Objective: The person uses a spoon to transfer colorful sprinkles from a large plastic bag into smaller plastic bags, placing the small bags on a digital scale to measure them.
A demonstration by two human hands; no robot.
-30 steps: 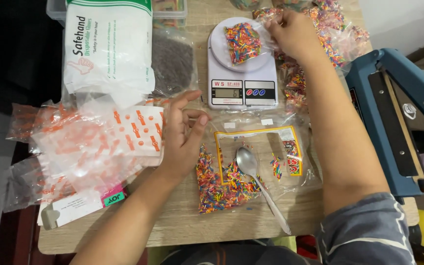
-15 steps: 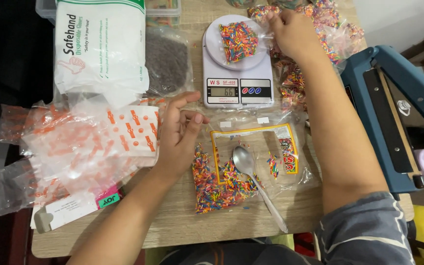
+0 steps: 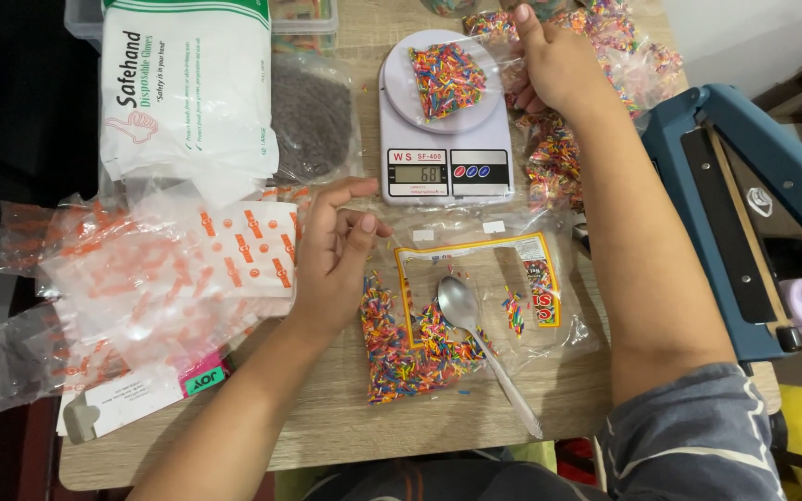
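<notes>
A: Where are the hands?

B: The right hand (image 3: 557,63) reaches to the far edge of the table (image 3: 327,436) and pinches the rim of a small clear bag of rainbow sprinkles (image 3: 446,79) lying on the white kitchen scale (image 3: 446,130). Thumb and fingers are closed on the plastic, likely keeping the mouth up so nothing spills while it rests on the platform. The left hand (image 3: 334,250) hovers mid-table, fingers curled loosely, grasping nothing that I can see, its fingertips just beside a stack of empty orange-printed bags (image 3: 169,269).

A: And nearer the person?

B: Between the forearms lies the large opened sprinkle bag (image 3: 461,311), flat, with sprinkles pooled towards its near left corner. A metal spoon (image 3: 480,339) rests on it, bowl towards the scale, handle pointing at the near edge, handy for scooping.

A: What crowds the rest?

B: Filled sprinkle packets (image 3: 605,56) are heaped at the far right corner, under and beyond the right wrist. A bag of dark sprinkles (image 3: 313,121) lies left of the scale, and a big white pack of disposable gloves (image 3: 187,93) takes the far left. A blue heat sealer (image 3: 735,213) stands off the right edge, arm raised. The empty bags spill over the left edge, covering a small cardboard box (image 3: 141,394) near the front left corner. The right forearm crosses above the open bag's right side.
</notes>
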